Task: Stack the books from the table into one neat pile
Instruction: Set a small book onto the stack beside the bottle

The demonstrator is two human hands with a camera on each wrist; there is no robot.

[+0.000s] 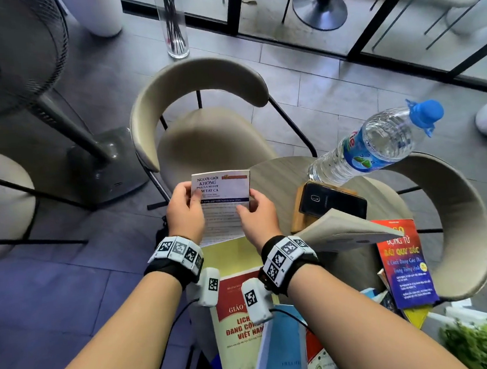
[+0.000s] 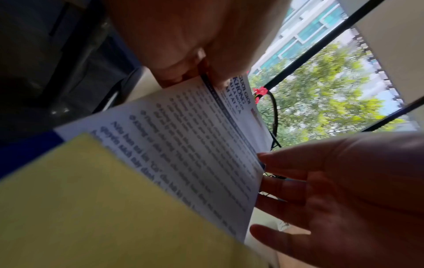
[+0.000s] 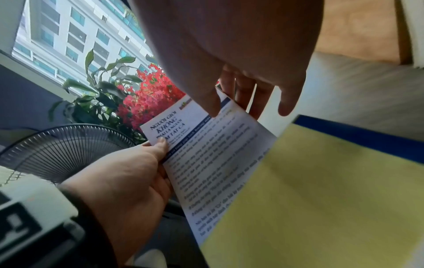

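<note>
Holding white book [image 1: 223,203] up above surface [image 1: 273,176] edge, both hands. Left hand [image 1: 184,211] gripping left edge, thumb on cover. Right hand [image 1: 256,215] pinching right edge, fingers [image 3: 243,98] behind. Red-and-cream book [image 1: 238,315], blue-red book [image 1: 403,262] lying below, apart.

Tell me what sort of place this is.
Probably a café or lounge by a window: a small round table with curved beige chairs, a standing fan, and glass walls onto an outdoor terrace.
</note>
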